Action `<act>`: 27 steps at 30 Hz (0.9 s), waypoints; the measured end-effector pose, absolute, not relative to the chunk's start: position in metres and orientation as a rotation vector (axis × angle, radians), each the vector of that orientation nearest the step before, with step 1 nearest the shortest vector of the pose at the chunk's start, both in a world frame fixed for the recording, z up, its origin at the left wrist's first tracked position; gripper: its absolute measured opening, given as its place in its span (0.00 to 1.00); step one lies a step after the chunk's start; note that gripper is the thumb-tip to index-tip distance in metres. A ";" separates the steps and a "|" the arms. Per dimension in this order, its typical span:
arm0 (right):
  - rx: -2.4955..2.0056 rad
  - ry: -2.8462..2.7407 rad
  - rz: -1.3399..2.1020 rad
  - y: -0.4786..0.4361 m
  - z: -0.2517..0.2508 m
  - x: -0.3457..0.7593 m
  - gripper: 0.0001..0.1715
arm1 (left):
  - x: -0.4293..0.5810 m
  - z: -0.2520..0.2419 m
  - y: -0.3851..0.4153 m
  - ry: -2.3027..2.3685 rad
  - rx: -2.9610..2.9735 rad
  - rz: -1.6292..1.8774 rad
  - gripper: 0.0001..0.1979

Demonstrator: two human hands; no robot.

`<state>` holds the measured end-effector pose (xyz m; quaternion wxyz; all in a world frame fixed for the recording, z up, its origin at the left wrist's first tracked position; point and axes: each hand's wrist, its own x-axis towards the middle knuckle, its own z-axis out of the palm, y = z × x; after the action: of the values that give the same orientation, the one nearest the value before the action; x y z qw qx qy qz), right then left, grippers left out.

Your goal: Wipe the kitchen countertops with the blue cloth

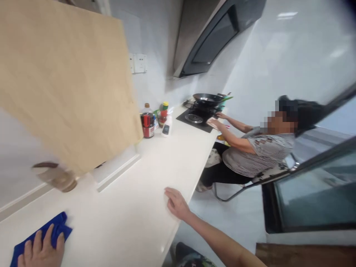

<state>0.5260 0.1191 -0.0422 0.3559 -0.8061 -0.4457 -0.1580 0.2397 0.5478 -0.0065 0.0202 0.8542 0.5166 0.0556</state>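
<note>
Spread over a blue cloth (41, 231), my left hand (41, 246) presses down with its fingers apart at the lower left. The cloth lies crumpled on the white countertop (125, 207). Near the counter's right edge, my right hand (178, 204) rests on the surface with its fingers stretched out and holds nothing. A clear brownish jug (62, 181) with a dark handle stands behind the cloth, partly blurred.
A wooden cabinet door (72, 81) juts out at upper left. Bottles, including a dark sauce bottle (147, 122), stand along the wall. A seated person (258, 152) wipes beside the cooktop (194, 119), which carries a wok (208, 99). A range hood (214, 40) hangs above.
</note>
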 end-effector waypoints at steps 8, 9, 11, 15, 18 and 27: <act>-2.064 -1.154 -0.378 0.114 -0.055 0.523 0.27 | 0.152 0.017 0.495 1.827 2.459 0.251 0.39; -2.068 -1.160 -0.372 0.113 -0.057 0.523 0.26 | 0.145 0.016 0.486 1.848 2.455 0.268 0.39; -2.075 -1.171 -0.374 0.113 -0.059 0.523 0.26 | 0.134 0.012 0.467 1.868 2.457 0.293 0.39; -2.083 -1.187 -0.405 0.112 -0.061 0.524 0.25 | 0.117 0.005 0.427 1.857 2.499 0.309 0.40; -2.088 -1.187 -0.424 0.113 -0.062 0.524 0.25 | 0.108 -0.002 0.391 1.794 2.582 0.345 0.40; -2.143 -1.204 -0.419 0.113 -0.061 0.521 0.26 | 0.122 -0.012 0.284 1.244 2.897 0.599 0.33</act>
<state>0.5214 0.1128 -0.0606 0.3185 -0.8147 -0.4577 -0.1595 0.1218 0.2838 -0.0116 -0.0339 0.9023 0.3872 0.1865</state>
